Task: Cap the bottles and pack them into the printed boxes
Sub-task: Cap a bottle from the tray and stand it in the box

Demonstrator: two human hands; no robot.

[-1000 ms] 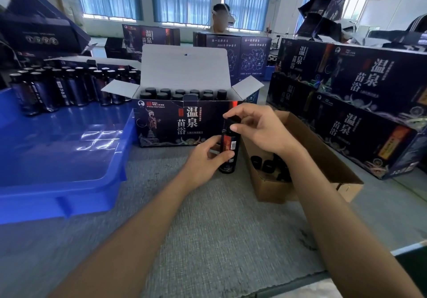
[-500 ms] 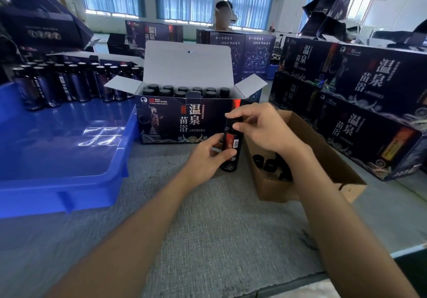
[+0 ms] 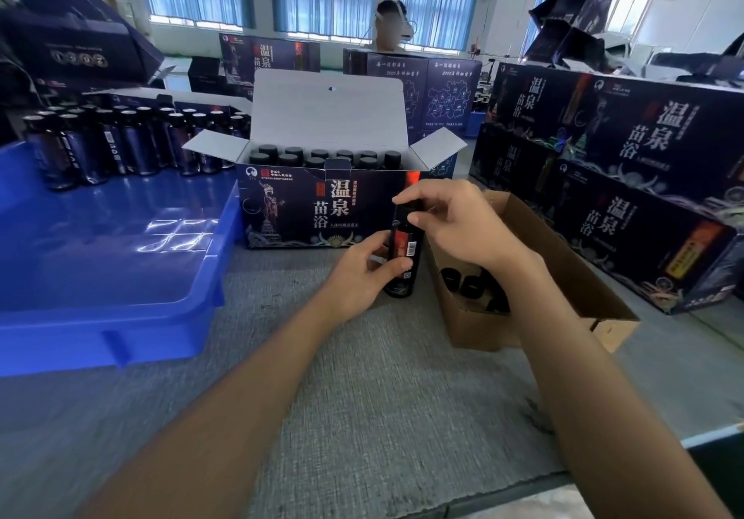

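A dark bottle [image 3: 404,247] stands upright on the grey table [image 3: 362,398]. The left hand [image 3: 360,275] grasps its lower body, and the right hand [image 3: 455,224] pinches its black cap [image 3: 407,208] between thumb and forefinger. At the bottle's 12 o'clock the open printed box [image 3: 306,206] holds capped bottles. A brown carton [image 3: 571,277] sits at 3 o'clock and a blue tray [image 3: 120,269] at 9 o'clock.

One head-worn wide-angle view looks forward and down, near the table [image 3: 362,406].
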